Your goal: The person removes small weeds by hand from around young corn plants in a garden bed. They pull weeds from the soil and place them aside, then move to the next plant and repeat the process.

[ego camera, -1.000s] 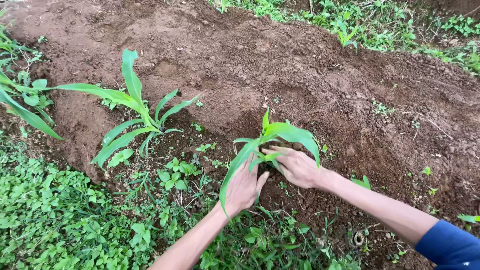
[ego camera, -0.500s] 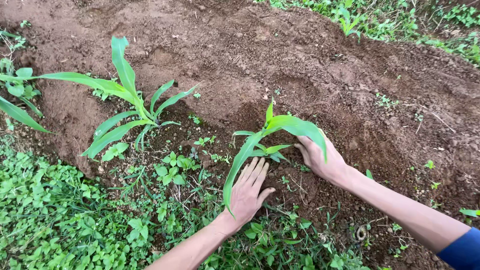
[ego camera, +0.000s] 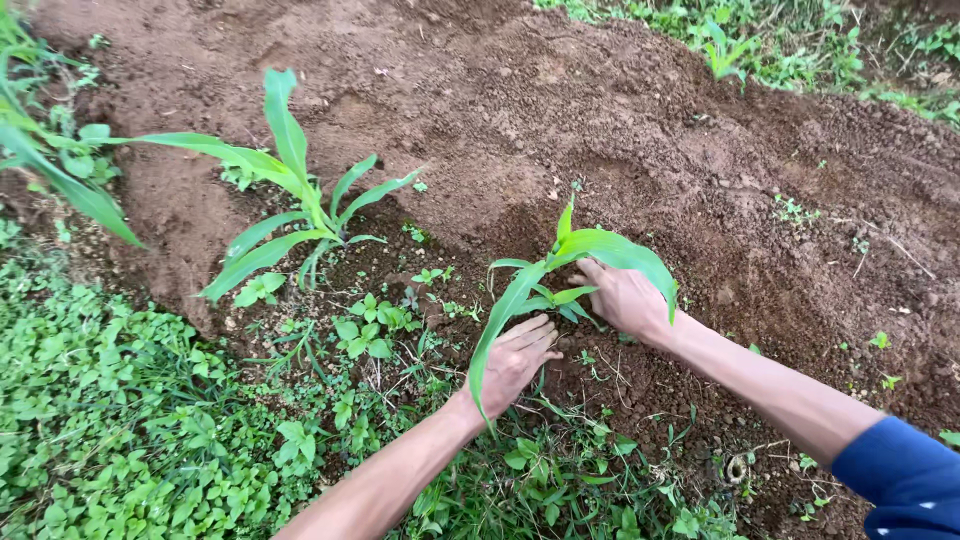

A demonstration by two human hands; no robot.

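We judge the seedling [ego camera: 560, 280] light, soft and easily snapped; hold low at its base. Our left hand [ego camera: 515, 362] and right hand [ego camera: 625, 298] lie open-palmed on the soil [ego camera: 620, 150] beside it, gripping nothing.

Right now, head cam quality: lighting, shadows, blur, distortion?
Head view: soft, even daylight, no glare and no hard shadows. Sharp across the frame: the left hand, right hand and the seedling between them show crisp edges, no motion blur. Soil mound texture is clear. Mild wide-angle stretch at the corners; the blue sleeve is cut off by the frame edge.
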